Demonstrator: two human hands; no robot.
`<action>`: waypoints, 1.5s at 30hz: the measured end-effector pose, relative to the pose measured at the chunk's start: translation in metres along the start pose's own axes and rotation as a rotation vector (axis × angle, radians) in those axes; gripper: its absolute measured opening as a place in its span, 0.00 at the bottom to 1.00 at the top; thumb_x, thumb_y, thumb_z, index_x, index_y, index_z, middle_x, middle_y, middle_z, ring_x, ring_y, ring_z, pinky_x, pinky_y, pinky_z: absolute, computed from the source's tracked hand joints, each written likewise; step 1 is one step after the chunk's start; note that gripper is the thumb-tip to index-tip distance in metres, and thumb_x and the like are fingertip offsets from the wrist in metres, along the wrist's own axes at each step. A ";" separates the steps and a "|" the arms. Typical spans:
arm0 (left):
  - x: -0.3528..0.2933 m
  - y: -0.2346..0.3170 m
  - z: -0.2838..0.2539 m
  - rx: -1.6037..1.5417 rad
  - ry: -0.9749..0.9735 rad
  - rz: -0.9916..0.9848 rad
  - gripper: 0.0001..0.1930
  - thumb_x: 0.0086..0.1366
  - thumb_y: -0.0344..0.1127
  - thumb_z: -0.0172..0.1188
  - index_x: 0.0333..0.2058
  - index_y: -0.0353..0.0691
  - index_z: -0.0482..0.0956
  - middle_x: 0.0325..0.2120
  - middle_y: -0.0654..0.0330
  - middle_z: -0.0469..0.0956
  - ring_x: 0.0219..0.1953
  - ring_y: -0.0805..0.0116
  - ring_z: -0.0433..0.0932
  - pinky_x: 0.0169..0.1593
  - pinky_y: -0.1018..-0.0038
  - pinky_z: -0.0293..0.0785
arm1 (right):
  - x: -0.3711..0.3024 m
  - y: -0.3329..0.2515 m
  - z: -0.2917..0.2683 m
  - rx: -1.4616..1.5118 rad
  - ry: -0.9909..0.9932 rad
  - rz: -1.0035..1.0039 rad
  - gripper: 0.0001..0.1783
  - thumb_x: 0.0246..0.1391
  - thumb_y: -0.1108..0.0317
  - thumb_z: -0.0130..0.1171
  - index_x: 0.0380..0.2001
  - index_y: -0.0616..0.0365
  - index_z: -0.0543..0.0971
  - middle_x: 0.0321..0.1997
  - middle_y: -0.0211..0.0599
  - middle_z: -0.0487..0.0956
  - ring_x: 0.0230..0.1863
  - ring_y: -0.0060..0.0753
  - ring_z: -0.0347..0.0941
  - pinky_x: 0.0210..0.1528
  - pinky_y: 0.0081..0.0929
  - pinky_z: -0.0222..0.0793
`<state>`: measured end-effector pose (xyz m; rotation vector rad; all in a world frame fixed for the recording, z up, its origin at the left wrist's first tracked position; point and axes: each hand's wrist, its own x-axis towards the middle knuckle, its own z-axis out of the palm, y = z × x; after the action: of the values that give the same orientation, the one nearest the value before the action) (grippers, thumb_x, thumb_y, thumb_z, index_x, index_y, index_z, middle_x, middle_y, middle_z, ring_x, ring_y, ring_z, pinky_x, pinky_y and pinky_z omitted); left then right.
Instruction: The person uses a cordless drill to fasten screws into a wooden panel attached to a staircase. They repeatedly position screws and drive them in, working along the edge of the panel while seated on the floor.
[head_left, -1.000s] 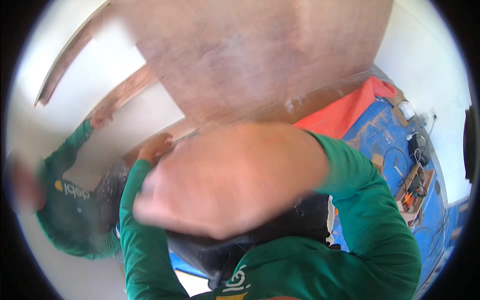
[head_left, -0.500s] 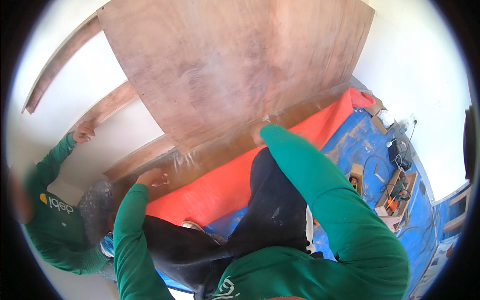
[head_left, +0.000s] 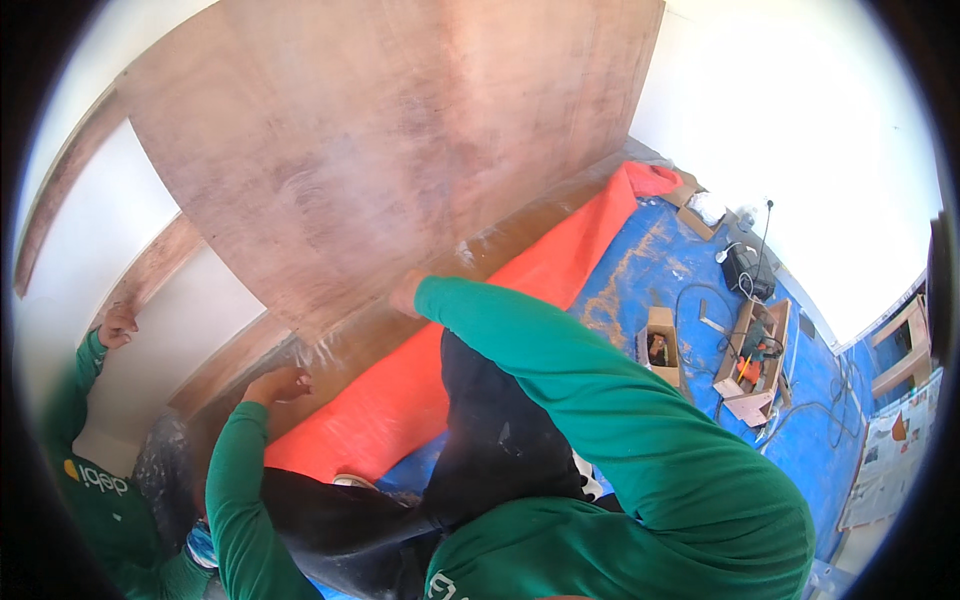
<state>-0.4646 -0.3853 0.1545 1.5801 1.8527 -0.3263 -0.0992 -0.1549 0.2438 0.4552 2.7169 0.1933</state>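
Observation:
A large plywood sheet [head_left: 400, 150] leans against wooden battens [head_left: 160, 255] on the white wall. By its lower left corner is my left hand [head_left: 280, 385], fingers curled in; whatever they hold, if anything, is too small to make out. My right hand [head_left: 407, 293] is at the sheet's lower edge. Its fingers are blurred and partly covered by my green sleeve, so their grip does not show. Beneath both hands runs a brown, dusty strip [head_left: 375, 350] along the wall's foot, with an orange sheet [head_left: 370, 410] beside it.
At the left, a co-worker's hand [head_left: 118, 325] touches a batten. Blue sheeting [head_left: 620, 270] covers the floor. On it are a cardboard box [head_left: 660, 340], a wooden toolbox [head_left: 750, 390] holding a power tool, a black case [head_left: 748, 272] and trailing cables [head_left: 840, 400].
The view has turned right, so the plywood and battens sit further left and more of the right side shows. My left fingers look more curled. My right hand stays by the plywood's lower edge.

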 end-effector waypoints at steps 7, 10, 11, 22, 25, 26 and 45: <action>-0.006 -0.009 -0.010 0.061 -0.027 -0.019 0.26 0.71 0.48 0.69 0.65 0.47 0.84 0.58 0.50 0.87 0.63 0.50 0.84 0.64 0.57 0.79 | -0.016 0.008 0.011 -0.037 -0.004 0.113 0.14 0.57 0.67 0.68 0.45 0.55 0.93 0.50 0.45 0.92 0.51 0.52 0.89 0.49 0.50 0.86; -0.011 -0.011 -0.012 -0.052 0.030 -0.095 0.23 0.71 0.48 0.69 0.61 0.47 0.86 0.58 0.50 0.88 0.60 0.51 0.85 0.63 0.56 0.79 | -0.022 0.005 0.007 -0.034 0.040 0.110 0.14 0.56 0.67 0.68 0.45 0.56 0.93 0.51 0.46 0.91 0.51 0.52 0.89 0.50 0.50 0.86; -0.013 -0.012 -0.013 -0.047 0.024 -0.101 0.22 0.71 0.48 0.69 0.59 0.47 0.87 0.57 0.50 0.88 0.59 0.51 0.85 0.62 0.56 0.80 | -0.022 0.004 0.005 -0.040 0.049 0.101 0.14 0.56 0.67 0.68 0.45 0.56 0.93 0.51 0.46 0.91 0.52 0.53 0.89 0.50 0.50 0.86; -0.030 -0.009 -0.020 0.058 0.025 -0.026 0.29 0.72 0.55 0.69 0.61 0.39 0.86 0.58 0.47 0.87 0.57 0.52 0.86 0.60 0.58 0.81 | 0.018 0.004 0.027 -0.002 -0.068 0.047 0.13 0.55 0.66 0.67 0.42 0.54 0.93 0.46 0.44 0.92 0.49 0.53 0.89 0.48 0.55 0.85; -0.033 -0.010 -0.020 0.057 0.020 -0.026 0.33 0.72 0.56 0.70 0.64 0.36 0.83 0.59 0.47 0.86 0.57 0.52 0.86 0.60 0.58 0.82 | 0.027 0.001 0.027 -0.013 -0.072 0.022 0.13 0.55 0.65 0.67 0.42 0.54 0.93 0.46 0.43 0.92 0.48 0.53 0.89 0.46 0.56 0.84; -0.033 -0.010 -0.020 0.013 0.013 -0.034 0.33 0.71 0.57 0.70 0.64 0.36 0.83 0.59 0.46 0.86 0.58 0.51 0.86 0.60 0.57 0.81 | 0.027 0.001 0.026 -0.020 -0.053 0.001 0.14 0.55 0.65 0.67 0.42 0.54 0.93 0.46 0.43 0.92 0.48 0.52 0.89 0.46 0.57 0.84; -0.004 -0.034 -0.010 -0.049 0.006 -0.031 0.23 0.72 0.51 0.68 0.56 0.40 0.88 0.48 0.55 0.90 0.43 0.62 0.88 0.49 0.60 0.84 | 0.023 0.000 0.012 0.058 -0.051 -0.008 0.16 0.53 0.65 0.67 0.44 0.56 0.93 0.49 0.46 0.91 0.51 0.54 0.88 0.49 0.55 0.85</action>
<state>-0.4998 -0.3905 0.1568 1.5220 1.8770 -0.2879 -0.1147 -0.1460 0.2253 0.4596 2.6792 0.0994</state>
